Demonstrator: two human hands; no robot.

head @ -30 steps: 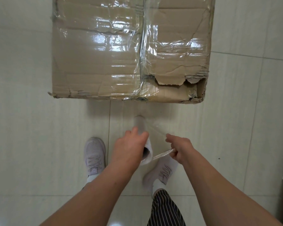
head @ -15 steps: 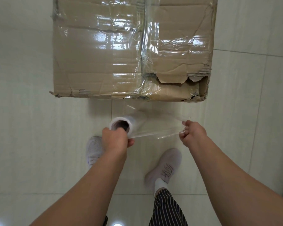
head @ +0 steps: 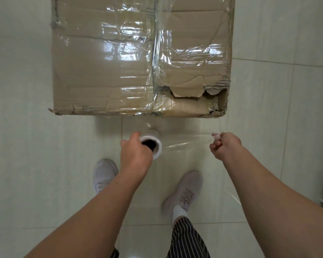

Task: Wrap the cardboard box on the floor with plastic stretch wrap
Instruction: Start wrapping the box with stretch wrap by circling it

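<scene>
Two hands hold the wrap in the middle of the frame. The left hand (head: 136, 155) curls its fingers round the small white roll of clear plastic stretch wrap (head: 154, 145). The right hand (head: 226, 146) pinches the loose end of the thin clear film (head: 186, 146). The big brown cardboard box (head: 134, 58) sits on the pale tiled floor (head: 45, 164), upper middle, partly shiny with wrap. The film looks light, stretchy, sticky and easy to tear, so hold the roll's end and the free edge.

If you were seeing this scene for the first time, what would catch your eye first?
The big cardboard box fills the top, its torn near-right corner and glossy film catching the light. Below it, the left hand grips the stretch wrap roll while the right hand pinches the film's free end.
</scene>
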